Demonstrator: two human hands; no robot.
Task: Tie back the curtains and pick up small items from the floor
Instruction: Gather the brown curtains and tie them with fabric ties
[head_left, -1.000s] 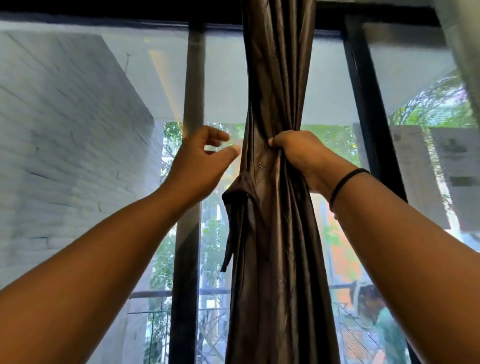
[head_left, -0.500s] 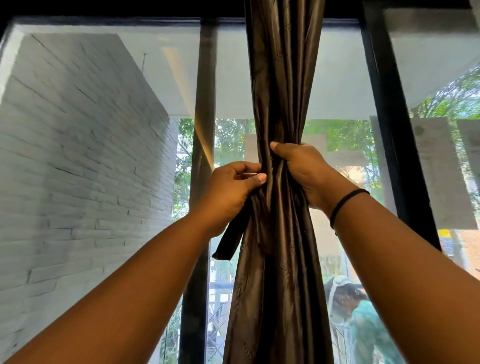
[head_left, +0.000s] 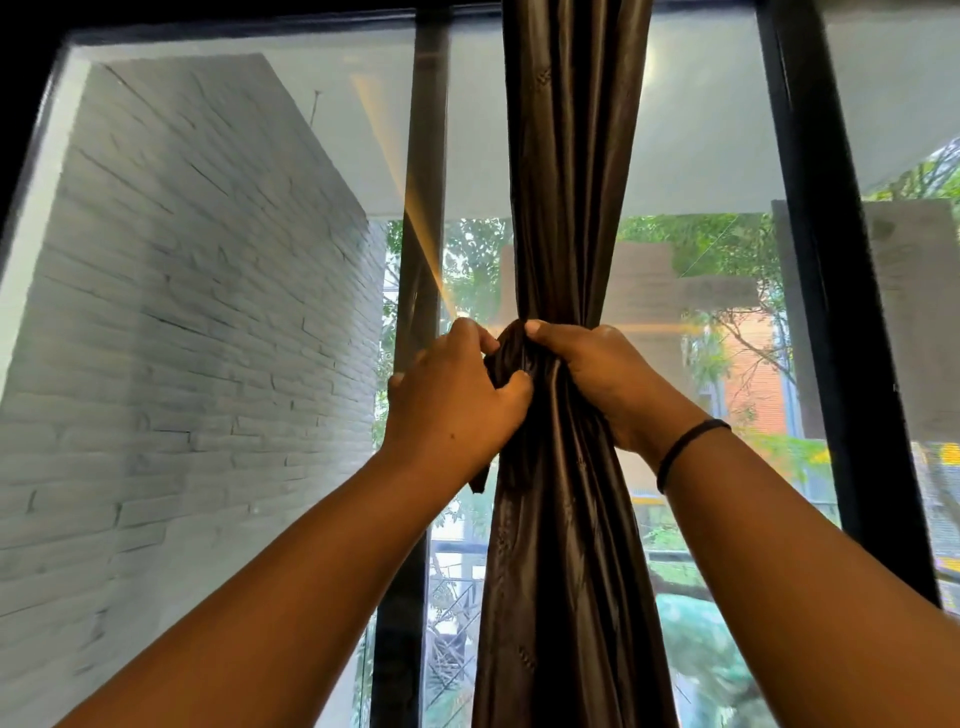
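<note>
Left hand (head_left: 451, 400) now beside right hand (head_left: 597, 379) on curtain (head_left: 566, 545)

A tall window (head_left: 701, 156) with black frame bars (head_left: 826, 312) fills the view. Outside to the left stands a white-painted brick wall (head_left: 197, 312) under a pale ceiling (head_left: 717, 130). Beyond the glass show green trees (head_left: 696, 244) and an orange-red brick building (head_left: 753, 374) in daylight.

Bright daylight backlighting, slight blur, warped edges.
</note>
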